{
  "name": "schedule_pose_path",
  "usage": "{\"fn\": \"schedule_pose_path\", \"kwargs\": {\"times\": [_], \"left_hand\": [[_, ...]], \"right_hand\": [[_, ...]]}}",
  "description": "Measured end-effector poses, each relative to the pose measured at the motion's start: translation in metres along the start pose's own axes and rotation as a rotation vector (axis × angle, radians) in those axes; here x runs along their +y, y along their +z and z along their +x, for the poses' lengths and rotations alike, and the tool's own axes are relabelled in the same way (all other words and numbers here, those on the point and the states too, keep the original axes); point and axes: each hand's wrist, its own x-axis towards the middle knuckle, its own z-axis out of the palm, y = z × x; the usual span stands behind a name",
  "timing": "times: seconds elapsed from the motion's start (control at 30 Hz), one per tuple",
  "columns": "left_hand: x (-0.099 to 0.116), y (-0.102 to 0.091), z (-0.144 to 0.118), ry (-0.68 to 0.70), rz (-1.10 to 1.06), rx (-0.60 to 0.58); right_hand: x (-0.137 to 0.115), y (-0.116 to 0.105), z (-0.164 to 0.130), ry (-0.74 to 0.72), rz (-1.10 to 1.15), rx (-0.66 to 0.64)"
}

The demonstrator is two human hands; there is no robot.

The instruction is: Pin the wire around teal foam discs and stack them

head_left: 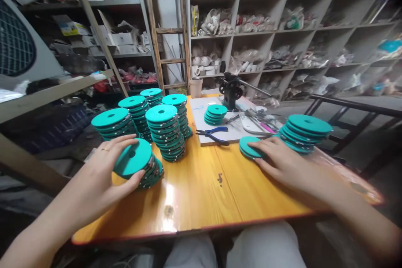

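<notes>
Teal plastic discs cover much of the orange wooden table (201, 192), and both hands are busy with them. The left hand (100, 176) is wrapped around a short leaning stack (138, 165) of discs near the left edge of the table. The fingers are spread and curved around the far side of this stack, and the thumb presses against its near side, so the hand is closed on the stack from the left. The stack tilts, its top face turned toward the person.

The right hand (282, 163) lies flat, palm down, with the fingers together and stretched toward the left. The fingertips rest on the edge of a low pile of discs (249, 147) that lies flat on the table, just in front of the fingers and a little to their left. This hand presses on top and does not grip around anything. Just behind this hand stands a taller stack (303, 132), near the knuckles but not touched.

Between the two hands the table is bare wood. Behind it stand several tall stacks (165, 132), and blue pliers (213, 134) lie on a white board (216, 127). The left hand is the nearer one to the tall stacks; the right hand is nearer to the pliers.
</notes>
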Motion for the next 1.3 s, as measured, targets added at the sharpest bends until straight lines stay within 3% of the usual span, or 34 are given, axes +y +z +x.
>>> {"fn": "schedule_pose_path", "kwargs": {"times": [0.13, 0.27, 0.37, 0.43, 0.57, 0.67, 0.93, 1.17, 1.3], "left_hand": [[-0.008, 0.010, -0.001, 0.009, 0.045, -0.041], [-0.006, 0.009, -0.003, 0.048, 0.095, -0.027], [0.021, 0.010, 0.000, 0.057, 0.037, 0.131], [0.052, 0.018, 0.005, 0.061, -0.226, 0.156], [0.114, 0.052, 0.027, -0.166, -1.012, -0.396], [0.138, 0.079, 0.051, -0.189, -1.245, -0.548], [0.139, 0.108, 0.093, -0.176, -1.531, -0.719], [0.136, 0.124, 0.099, -0.255, -1.611, -0.800], [0.135, 0.121, 0.095, -0.358, -1.466, -0.825]], "right_hand": [[0.003, 0.006, -0.001, -0.006, -0.013, 0.043], [-0.007, -0.004, -0.002, -0.012, 0.015, 0.109], [-0.027, -0.015, -0.003, 0.042, 0.139, 0.134], [-0.043, -0.019, -0.003, 0.113, 0.255, 0.127], [-0.073, -0.020, -0.002, 0.171, 0.408, 0.150], [-0.085, -0.020, -0.005, 0.137, 0.413, 0.190], [-0.074, -0.025, -0.024, 0.136, 0.371, 0.023], [-0.065, -0.006, -0.018, 0.008, 0.256, 0.171], [-0.066, 0.000, -0.017, 0.009, 0.123, 0.220]]}}
